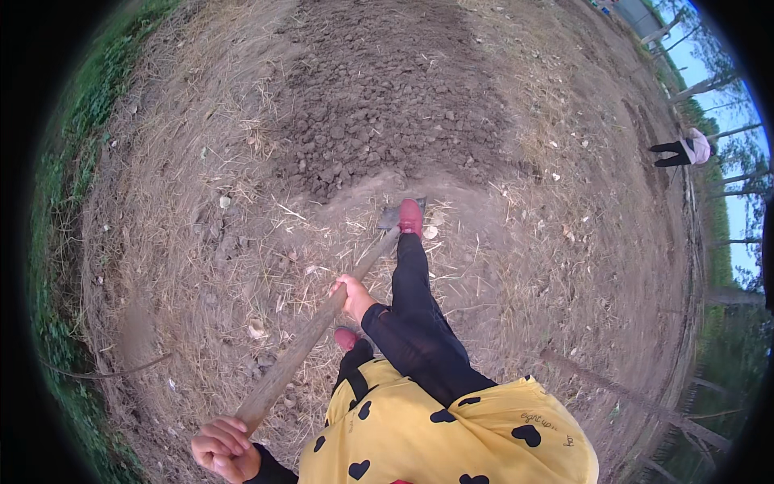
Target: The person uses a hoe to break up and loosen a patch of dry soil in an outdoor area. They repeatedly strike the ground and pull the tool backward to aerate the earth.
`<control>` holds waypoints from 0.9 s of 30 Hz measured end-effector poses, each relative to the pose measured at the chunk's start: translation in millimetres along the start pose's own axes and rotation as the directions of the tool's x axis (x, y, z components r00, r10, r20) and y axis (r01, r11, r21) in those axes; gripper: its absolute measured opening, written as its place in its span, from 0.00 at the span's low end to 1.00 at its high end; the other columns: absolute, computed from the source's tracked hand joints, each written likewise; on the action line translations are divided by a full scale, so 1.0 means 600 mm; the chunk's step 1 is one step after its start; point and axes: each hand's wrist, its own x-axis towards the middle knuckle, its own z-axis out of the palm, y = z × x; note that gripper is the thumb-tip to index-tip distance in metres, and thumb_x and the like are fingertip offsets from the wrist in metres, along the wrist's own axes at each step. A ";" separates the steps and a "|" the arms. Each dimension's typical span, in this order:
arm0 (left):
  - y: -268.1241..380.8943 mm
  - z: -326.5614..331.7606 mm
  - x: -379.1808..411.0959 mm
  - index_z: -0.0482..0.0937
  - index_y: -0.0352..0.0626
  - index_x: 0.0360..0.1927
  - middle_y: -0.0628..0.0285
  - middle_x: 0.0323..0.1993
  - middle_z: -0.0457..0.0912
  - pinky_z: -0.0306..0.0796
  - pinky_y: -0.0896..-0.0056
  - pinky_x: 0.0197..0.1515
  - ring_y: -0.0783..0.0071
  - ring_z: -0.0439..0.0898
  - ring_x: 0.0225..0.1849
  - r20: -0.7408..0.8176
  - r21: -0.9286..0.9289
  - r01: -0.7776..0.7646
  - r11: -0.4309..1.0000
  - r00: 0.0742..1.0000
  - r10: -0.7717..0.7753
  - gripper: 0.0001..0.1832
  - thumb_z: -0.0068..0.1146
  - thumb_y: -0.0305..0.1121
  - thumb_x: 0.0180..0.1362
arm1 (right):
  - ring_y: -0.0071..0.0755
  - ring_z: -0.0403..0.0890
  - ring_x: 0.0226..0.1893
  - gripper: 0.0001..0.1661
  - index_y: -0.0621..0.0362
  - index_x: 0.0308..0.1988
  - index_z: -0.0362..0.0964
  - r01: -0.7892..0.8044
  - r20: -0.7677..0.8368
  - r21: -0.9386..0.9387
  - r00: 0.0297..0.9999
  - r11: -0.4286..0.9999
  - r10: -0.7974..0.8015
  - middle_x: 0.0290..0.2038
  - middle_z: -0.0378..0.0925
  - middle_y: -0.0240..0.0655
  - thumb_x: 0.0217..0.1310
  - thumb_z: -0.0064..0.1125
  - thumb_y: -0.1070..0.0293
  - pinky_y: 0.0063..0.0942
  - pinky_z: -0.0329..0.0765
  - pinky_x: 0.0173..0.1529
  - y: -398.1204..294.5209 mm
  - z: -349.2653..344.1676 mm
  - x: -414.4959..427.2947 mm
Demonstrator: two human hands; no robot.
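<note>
A long wooden spade handle (302,339) slants from the lower left up to a dark metal spade blade (390,218) at the ground. My left hand (224,449) is curled over the handle's top end, low in the picture. Farther down the shaft, my right hand (354,296) wraps around the wood. A red shoe (410,216) on my foot presses on the blade and covers part of it. Just beyond the blade lies dark, loosened soil (387,109) in clods. How deep the blade's edge sits cannot be seen.
Dry straw (254,242) litters the firm earth on both sides. My other red shoe (346,337) stands behind the blade. Green plants (72,163) line the left rim. Far right, another person (689,148) stands near trees. A branch-like shadow or trunk (635,393) crosses the lower right.
</note>
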 end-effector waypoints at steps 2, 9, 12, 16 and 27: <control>-0.018 0.044 0.078 0.60 0.45 0.22 0.72 0.09 0.57 0.63 0.78 0.24 0.82 0.59 0.11 0.165 0.009 -0.120 0.993 0.979 0.117 0.14 0.48 0.40 0.56 | 0.38 0.69 0.17 0.08 0.55 0.19 0.60 -0.013 -0.067 0.002 0.998 1.000 0.013 0.13 0.63 0.33 0.47 0.48 0.70 0.39 0.71 0.29 -0.052 0.027 0.017; -0.042 0.068 0.233 0.66 0.40 0.28 0.75 0.07 0.55 0.60 0.81 0.21 0.87 0.57 0.09 -0.052 -0.029 -0.104 0.994 0.993 0.102 0.11 0.40 0.37 0.60 | 0.34 0.67 0.15 0.07 0.54 0.19 0.59 -0.017 -0.134 0.115 0.990 0.993 0.032 0.12 0.60 0.31 0.47 0.44 0.73 0.39 0.71 0.26 -0.066 0.146 0.035; -0.087 -0.072 0.163 0.68 0.36 0.36 0.77 0.07 0.54 0.60 0.82 0.20 0.89 0.55 0.09 -0.242 0.070 0.030 0.997 0.970 -0.012 0.12 0.37 0.36 0.61 | 0.32 0.66 0.13 0.06 0.54 0.21 0.59 0.007 -0.252 0.061 0.968 0.998 0.008 0.13 0.59 0.31 0.48 0.44 0.75 0.38 0.70 0.22 0.007 0.128 0.057; -0.065 -0.105 -0.002 0.69 0.40 0.28 0.70 0.11 0.60 0.62 0.76 0.21 0.76 0.60 0.14 -0.586 -0.111 0.197 0.974 0.779 -0.224 0.03 0.47 0.28 0.51 | 0.31 0.65 0.12 0.07 0.57 0.22 0.60 0.003 -0.318 -0.013 0.948 1.000 -0.007 0.13 0.60 0.31 0.49 0.49 0.73 0.37 0.69 0.20 0.092 0.034 0.041; -0.007 -0.063 -0.189 0.71 0.31 0.32 0.61 0.14 0.67 0.68 0.58 0.38 0.70 0.68 0.19 -0.328 -0.044 0.425 0.904 0.848 -0.415 0.14 0.51 0.35 0.52 | 0.36 0.68 0.17 0.07 0.58 0.27 0.60 0.008 -0.148 -0.166 0.988 0.986 -0.033 0.17 0.64 0.36 0.50 0.51 0.70 0.37 0.71 0.26 0.045 -0.106 0.007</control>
